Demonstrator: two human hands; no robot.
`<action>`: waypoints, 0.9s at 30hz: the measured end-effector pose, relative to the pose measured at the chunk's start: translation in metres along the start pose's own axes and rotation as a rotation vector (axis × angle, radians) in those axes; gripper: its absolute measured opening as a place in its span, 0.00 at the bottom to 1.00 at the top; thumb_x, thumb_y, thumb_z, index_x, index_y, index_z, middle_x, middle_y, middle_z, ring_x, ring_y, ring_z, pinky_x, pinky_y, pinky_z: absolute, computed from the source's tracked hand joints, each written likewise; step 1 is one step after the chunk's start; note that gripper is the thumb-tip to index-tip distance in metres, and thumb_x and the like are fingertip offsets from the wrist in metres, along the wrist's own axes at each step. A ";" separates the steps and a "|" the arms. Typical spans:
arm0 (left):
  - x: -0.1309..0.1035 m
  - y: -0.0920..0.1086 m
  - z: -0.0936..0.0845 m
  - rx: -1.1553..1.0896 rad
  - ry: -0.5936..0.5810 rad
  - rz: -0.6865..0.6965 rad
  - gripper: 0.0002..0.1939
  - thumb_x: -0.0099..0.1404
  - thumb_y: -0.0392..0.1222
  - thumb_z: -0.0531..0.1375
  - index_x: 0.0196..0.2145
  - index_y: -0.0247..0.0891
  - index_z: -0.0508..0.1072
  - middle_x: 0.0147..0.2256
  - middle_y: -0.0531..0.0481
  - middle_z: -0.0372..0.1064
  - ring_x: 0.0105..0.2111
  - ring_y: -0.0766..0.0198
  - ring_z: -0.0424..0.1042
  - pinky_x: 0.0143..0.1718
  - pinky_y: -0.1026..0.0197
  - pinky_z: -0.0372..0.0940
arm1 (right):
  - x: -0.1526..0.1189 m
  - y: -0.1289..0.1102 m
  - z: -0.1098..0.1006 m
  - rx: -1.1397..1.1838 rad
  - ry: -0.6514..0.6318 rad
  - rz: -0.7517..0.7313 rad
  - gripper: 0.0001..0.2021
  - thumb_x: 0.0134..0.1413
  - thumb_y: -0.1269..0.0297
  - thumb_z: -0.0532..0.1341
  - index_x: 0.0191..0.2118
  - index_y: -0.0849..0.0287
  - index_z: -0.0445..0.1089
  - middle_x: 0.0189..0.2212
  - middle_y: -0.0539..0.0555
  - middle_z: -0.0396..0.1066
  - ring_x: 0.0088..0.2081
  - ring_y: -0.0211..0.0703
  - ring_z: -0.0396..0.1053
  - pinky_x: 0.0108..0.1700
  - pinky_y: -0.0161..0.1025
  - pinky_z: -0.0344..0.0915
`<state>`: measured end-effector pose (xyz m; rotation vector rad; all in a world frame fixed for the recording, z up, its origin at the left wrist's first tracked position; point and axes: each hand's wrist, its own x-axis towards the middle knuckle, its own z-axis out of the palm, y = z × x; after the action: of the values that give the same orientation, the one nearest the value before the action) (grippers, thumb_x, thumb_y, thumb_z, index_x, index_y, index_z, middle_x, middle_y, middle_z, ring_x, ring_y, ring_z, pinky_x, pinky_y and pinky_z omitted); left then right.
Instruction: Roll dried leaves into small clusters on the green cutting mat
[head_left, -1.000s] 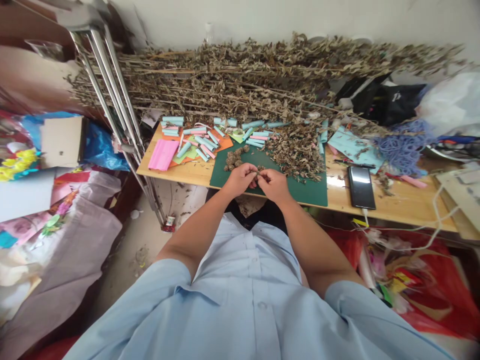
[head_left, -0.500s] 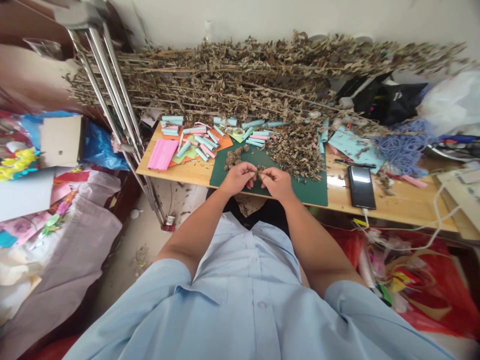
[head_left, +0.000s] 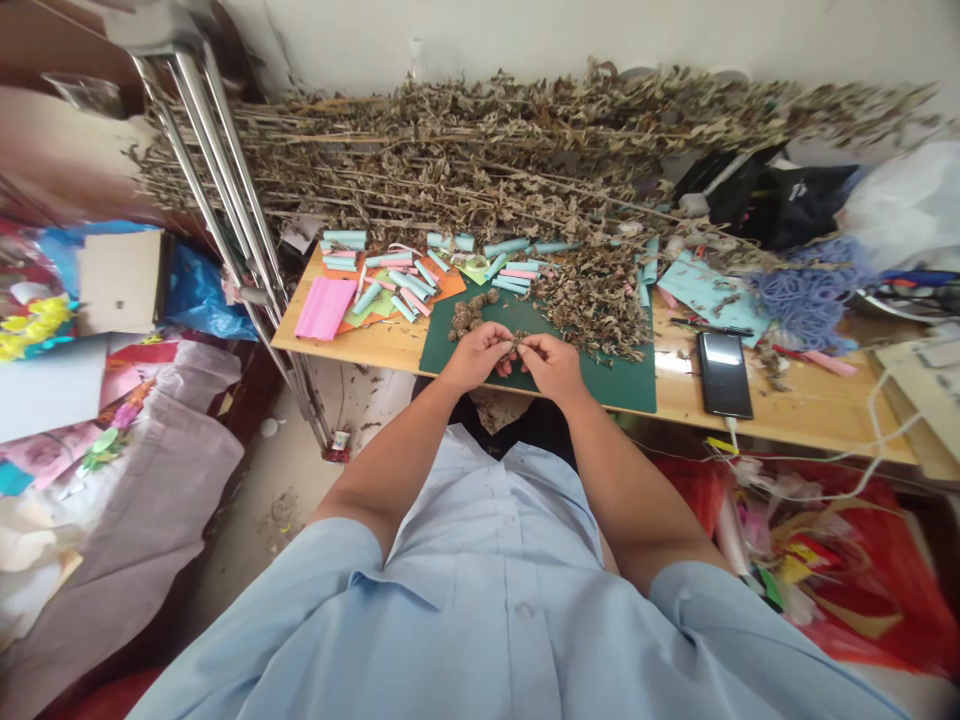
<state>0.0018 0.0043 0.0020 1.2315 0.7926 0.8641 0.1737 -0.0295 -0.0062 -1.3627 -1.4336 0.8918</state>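
Note:
My left hand [head_left: 478,357] and my right hand [head_left: 552,365] meet above a green cutting mat [head_left: 615,385], fingers pinched together. Between the fingertips is a small clump of dried leaves [head_left: 519,340], gripped from both sides and partly covered by the fingers. Just beyond my left hand lie several rolled brown balls of dried leaf [head_left: 468,314]. A loose heap of dried leaves [head_left: 596,300] spreads over the mat's right part, beyond my right hand.
Long dried leafy stalks [head_left: 450,170] fill the back of the wooden table. Blue and pink paper rolls [head_left: 409,285] and a pink paper stack [head_left: 326,308] lie left. A plugged-in phone [head_left: 724,375] sits right. Metal crutches [head_left: 225,190] stand at the left end.
Both hands stay in almost the same place over the mat. The fingers have shifted slightly around the leaf clump, and less of it shows.

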 end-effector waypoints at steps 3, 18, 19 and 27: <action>0.001 -0.002 0.001 0.026 0.006 -0.005 0.07 0.67 0.38 0.60 0.41 0.35 0.65 0.26 0.55 0.71 0.21 0.71 0.72 0.25 0.68 0.67 | -0.001 0.001 0.000 0.023 -0.010 -0.015 0.10 0.57 0.55 0.64 0.34 0.56 0.74 0.26 0.51 0.76 0.24 0.41 0.72 0.29 0.39 0.70; -0.001 -0.001 0.002 0.078 -0.023 0.020 0.04 0.69 0.38 0.58 0.39 0.35 0.66 0.27 0.54 0.70 0.23 0.71 0.72 0.26 0.68 0.68 | -0.001 0.012 0.003 -0.083 0.021 -0.100 0.07 0.58 0.59 0.64 0.33 0.56 0.75 0.28 0.52 0.77 0.28 0.42 0.73 0.32 0.40 0.70; -0.001 -0.001 0.002 0.081 -0.026 0.019 0.06 0.68 0.39 0.59 0.40 0.35 0.66 0.26 0.54 0.70 0.23 0.71 0.72 0.27 0.67 0.68 | -0.001 0.012 0.003 -0.099 0.029 -0.102 0.07 0.58 0.59 0.64 0.33 0.56 0.75 0.28 0.52 0.76 0.28 0.43 0.73 0.32 0.40 0.70; 0.000 -0.010 -0.002 0.081 -0.023 -0.009 0.18 0.61 0.36 0.66 0.46 0.35 0.66 0.29 0.55 0.71 0.27 0.69 0.76 0.31 0.66 0.70 | 0.000 0.004 0.000 -0.076 0.035 -0.028 0.10 0.57 0.55 0.64 0.33 0.56 0.74 0.24 0.51 0.74 0.26 0.43 0.72 0.31 0.40 0.70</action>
<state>0.0012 0.0039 -0.0087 1.3060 0.8203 0.8163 0.1744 -0.0289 -0.0097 -1.4045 -1.4690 0.7990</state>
